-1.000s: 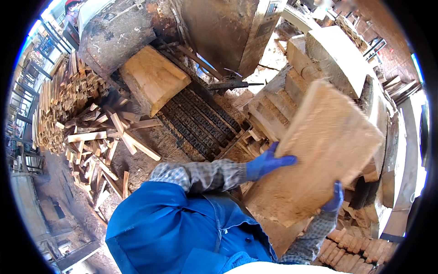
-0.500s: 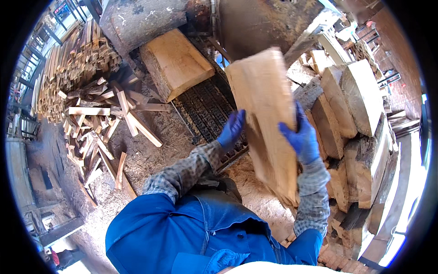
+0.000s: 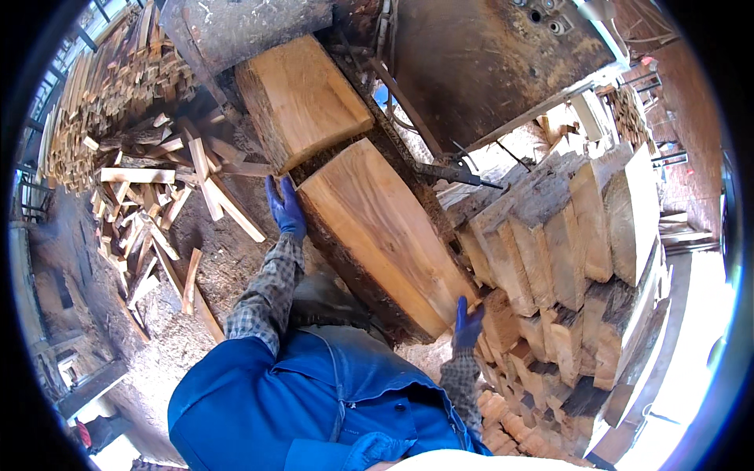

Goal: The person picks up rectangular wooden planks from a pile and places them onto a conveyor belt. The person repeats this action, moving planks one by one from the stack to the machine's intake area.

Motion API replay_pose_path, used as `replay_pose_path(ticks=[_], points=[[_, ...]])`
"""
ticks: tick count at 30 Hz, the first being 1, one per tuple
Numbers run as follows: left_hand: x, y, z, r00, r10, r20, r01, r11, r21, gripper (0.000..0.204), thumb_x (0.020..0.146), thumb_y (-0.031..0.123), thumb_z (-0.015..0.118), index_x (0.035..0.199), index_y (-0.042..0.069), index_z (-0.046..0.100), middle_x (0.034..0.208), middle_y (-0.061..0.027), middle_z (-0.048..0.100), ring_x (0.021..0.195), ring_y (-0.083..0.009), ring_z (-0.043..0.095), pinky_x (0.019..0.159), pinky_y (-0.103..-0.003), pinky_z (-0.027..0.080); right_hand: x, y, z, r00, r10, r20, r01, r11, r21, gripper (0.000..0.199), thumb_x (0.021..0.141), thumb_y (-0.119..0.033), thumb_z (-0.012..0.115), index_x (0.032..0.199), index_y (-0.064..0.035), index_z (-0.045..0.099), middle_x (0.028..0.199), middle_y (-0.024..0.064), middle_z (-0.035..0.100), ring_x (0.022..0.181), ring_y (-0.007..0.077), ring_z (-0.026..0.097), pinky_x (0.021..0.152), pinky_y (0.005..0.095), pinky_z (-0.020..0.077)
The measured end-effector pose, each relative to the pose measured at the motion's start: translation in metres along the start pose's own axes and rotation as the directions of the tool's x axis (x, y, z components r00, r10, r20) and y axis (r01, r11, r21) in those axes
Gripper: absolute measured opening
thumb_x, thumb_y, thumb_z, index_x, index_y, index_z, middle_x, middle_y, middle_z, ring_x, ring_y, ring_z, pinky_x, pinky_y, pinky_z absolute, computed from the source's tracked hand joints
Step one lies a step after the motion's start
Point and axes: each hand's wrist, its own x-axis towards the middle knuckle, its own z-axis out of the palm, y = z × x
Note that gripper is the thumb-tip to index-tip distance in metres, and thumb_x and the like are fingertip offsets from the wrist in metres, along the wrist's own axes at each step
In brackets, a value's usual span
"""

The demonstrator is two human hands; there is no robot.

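Note:
A long thick wooden slab (image 3: 385,235) with bark along its lower edge lies flat in front of me, end to end with a second slab (image 3: 302,98) farther away. My left hand (image 3: 284,208), in a blue glove, presses on the slab's far left corner. My right hand (image 3: 468,323), also gloved in blue, holds its near right end. Both slabs rest on a dark machine bed under a rusty metal housing (image 3: 471,55).
A stack of cut wood blocks (image 3: 573,243) rises at my right. Loose split sticks (image 3: 169,208) litter the sawdust-covered ground at my left, with a tall pile of sticks (image 3: 102,94) behind them. A metal rod (image 3: 455,174) juts out near the stack.
The slab, held upright in both hands half a second ago, has been laid flat on the bed behind the other slab. My hands moved apart to its two ends.

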Motion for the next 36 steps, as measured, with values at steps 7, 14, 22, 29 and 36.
replay_pose_path(ticks=[7,14,22,29,36], points=[[0.024,0.018,0.005,0.989,0.146,-0.015,-0.142,0.979,0.145,0.056,0.098,0.035,0.068,0.136,-0.004,0.055,0.134,-0.0222,0.058,0.126,-0.0353,0.055,0.112,-0.043,0.040,-0.031,0.003,0.048,0.903,0.272,0.333,-0.429,0.610,0.666,0.076,0.102,-0.063,0.046,0.157,-0.0113,0.036,0.157,0.0080,0.042,0.142,0.0264,0.043,0.118,0.0438,0.0361],[0.074,0.035,0.033,0.952,-0.025,-0.305,0.145,0.914,0.379,0.079,0.085,0.063,0.071,0.115,-0.008,0.052,0.114,-0.0289,0.054,0.110,-0.0442,0.052,0.095,-0.050,0.043,-0.033,-0.107,0.064,0.731,0.268,0.627,-0.678,0.391,0.623,0.078,0.099,-0.063,0.051,0.153,-0.0076,0.042,0.152,0.0117,0.048,0.138,0.0306,0.047,0.116,0.0467,0.0391],[0.037,0.050,0.049,0.988,0.144,-0.049,-0.101,0.860,0.501,0.107,0.084,0.061,0.073,0.148,-0.012,0.027,0.150,-0.0402,0.031,0.140,-0.0532,0.035,0.114,-0.053,0.035,-0.013,-0.048,0.090,0.839,0.293,0.458,-0.543,0.487,0.684,0.071,0.101,-0.058,0.052,0.148,-0.0055,0.048,0.147,0.0123,0.053,0.132,0.0291,0.053,0.114,0.0437,0.0413],[0.051,0.049,0.060,0.990,0.085,-0.109,-0.015,0.849,0.528,0.112,0.084,0.061,0.072,0.150,-0.014,0.021,0.152,-0.0410,0.027,0.145,-0.0528,0.028,0.119,-0.054,0.028,-0.030,-0.106,0.078,0.811,0.220,0.542,-0.550,0.602,0.579,0.064,0.103,-0.051,0.053,0.146,-0.0042,0.051,0.142,0.0140,0.057,0.126,0.0297,0.058,0.108,0.0421,0.0478],[0.066,0.041,0.063,0.985,0.168,-0.051,-0.108,0.809,0.578,0.118,0.085,0.066,0.069,0.152,-0.015,0.017,0.155,-0.0413,0.023,0.148,-0.0517,0.022,0.121,-0.053,0.025,0.002,-0.027,0.076,0.855,-0.421,0.302,0.440,0.898,0.003,0.058,0.104,-0.036,0.059,0.146,0.0019,0.048,0.139,0.0136,0.058,0.122,0.0274,0.057,0.106,0.0381,0.0460]])
